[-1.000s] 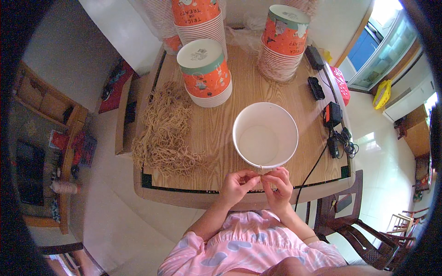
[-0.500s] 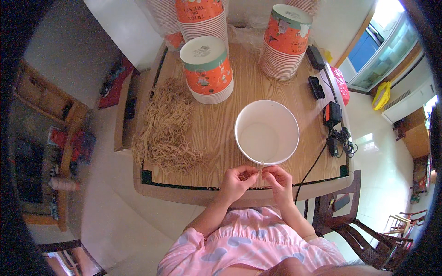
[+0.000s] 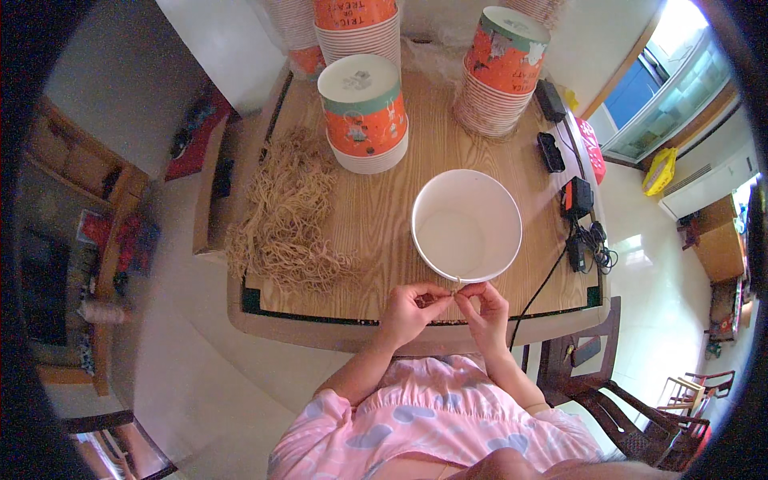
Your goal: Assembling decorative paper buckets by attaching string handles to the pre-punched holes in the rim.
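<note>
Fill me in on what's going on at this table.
The person's left hand and right hand pinch a thin tan cord at the near rim of an open white bucket. Whether it is fastened is too small to tell. A heap of cords lies to the left; stacks of upturned orange-and-green buckets stand farther back.

L hand [image 3: 408, 314], R hand [image 3: 486, 315] nearly tog., both pinching; forearms [image 3: 360, 374] angled inwd.
</note>
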The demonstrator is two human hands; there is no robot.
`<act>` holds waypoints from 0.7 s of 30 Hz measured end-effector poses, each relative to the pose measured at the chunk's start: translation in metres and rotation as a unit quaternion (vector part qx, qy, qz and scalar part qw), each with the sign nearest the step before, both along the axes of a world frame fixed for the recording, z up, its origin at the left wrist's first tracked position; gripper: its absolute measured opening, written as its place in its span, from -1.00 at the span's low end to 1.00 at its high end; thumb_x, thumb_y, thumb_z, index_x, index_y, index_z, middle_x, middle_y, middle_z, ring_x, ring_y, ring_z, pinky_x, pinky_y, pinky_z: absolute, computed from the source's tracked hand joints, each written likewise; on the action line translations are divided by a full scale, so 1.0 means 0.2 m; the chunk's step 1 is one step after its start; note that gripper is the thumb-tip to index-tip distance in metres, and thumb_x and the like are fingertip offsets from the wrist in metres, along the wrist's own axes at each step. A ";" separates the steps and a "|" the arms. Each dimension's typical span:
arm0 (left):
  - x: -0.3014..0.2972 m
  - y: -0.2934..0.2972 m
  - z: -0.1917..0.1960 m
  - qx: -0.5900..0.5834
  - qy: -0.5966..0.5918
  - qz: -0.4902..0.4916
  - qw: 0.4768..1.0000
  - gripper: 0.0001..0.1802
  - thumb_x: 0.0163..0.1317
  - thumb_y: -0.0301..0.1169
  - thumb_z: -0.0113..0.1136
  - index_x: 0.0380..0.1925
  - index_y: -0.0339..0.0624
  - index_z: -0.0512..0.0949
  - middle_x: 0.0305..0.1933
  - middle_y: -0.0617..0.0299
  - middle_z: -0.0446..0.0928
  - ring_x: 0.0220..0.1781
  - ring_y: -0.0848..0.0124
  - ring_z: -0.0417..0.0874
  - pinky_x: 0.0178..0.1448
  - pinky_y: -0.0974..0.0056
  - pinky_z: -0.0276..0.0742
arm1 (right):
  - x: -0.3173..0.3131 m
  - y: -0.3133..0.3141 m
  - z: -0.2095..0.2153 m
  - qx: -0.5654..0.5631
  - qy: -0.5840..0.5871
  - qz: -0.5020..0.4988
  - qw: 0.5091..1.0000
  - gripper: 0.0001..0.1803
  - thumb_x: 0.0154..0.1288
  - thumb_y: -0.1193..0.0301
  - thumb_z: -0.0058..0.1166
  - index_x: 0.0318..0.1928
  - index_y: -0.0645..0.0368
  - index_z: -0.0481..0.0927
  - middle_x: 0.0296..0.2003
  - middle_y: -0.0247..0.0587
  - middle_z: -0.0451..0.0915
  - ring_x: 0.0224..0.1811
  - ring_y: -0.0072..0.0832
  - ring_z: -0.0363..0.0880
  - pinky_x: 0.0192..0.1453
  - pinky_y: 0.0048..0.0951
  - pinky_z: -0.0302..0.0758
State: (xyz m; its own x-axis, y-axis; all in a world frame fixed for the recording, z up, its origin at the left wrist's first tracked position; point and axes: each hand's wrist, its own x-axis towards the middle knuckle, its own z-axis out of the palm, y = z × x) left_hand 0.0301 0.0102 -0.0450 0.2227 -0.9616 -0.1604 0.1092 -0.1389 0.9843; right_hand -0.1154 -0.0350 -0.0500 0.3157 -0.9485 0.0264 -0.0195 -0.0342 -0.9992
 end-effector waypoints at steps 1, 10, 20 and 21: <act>0.00 0.00 -0.01 -0.002 0.006 0.000 1.000 -0.86 0.04 -0.46 0.26 -0.41 -0.31 0.60 -0.52 0.34 0.57 -0.53 0.67 0.46 -0.46 0.52 0.37 | 0.00 0.00 0.00 -0.016 0.033 -0.001 0.999 -0.93 0.05 0.64 0.10 -0.41 0.29 0.51 -0.43 -0.35 0.53 -0.33 -0.63 0.44 -0.19 -0.59 0.38; -0.04 -0.01 0.03 -0.010 -0.120 0.041 0.992 -0.92 0.03 -0.50 0.23 -0.44 -0.25 0.60 -0.50 0.34 0.57 -0.48 0.63 0.51 -0.40 0.47 0.42 | 0.00 0.01 0.02 -0.034 0.062 0.000 0.997 -0.91 0.00 0.64 0.13 -0.42 0.27 0.52 -0.46 -0.33 0.53 -0.37 -0.62 0.44 -0.23 -0.58 0.39; -0.03 -0.01 -0.08 0.018 0.029 -0.001 0.999 -0.90 0.05 -0.48 0.23 -0.42 -0.26 0.56 -0.54 0.38 0.52 -0.55 0.66 0.45 -0.48 0.51 0.37 | -0.02 0.00 -0.01 0.109 -0.055 0.012 0.992 -0.92 0.19 0.56 0.03 -0.30 0.33 0.52 -0.37 -0.30 0.54 -0.34 -0.61 0.49 -0.22 -0.56 0.48; -0.02 -0.01 -0.07 0.018 0.041 -0.004 0.999 -0.90 0.06 -0.47 0.23 -0.42 -0.25 0.56 -0.53 0.38 0.52 -0.54 0.66 0.46 -0.47 0.52 0.37 | -0.02 0.00 -0.03 0.117 -0.070 0.026 0.990 -0.90 0.18 0.57 0.04 -0.28 0.33 0.53 -0.35 -0.30 0.54 -0.35 -0.60 0.49 -0.22 -0.57 0.47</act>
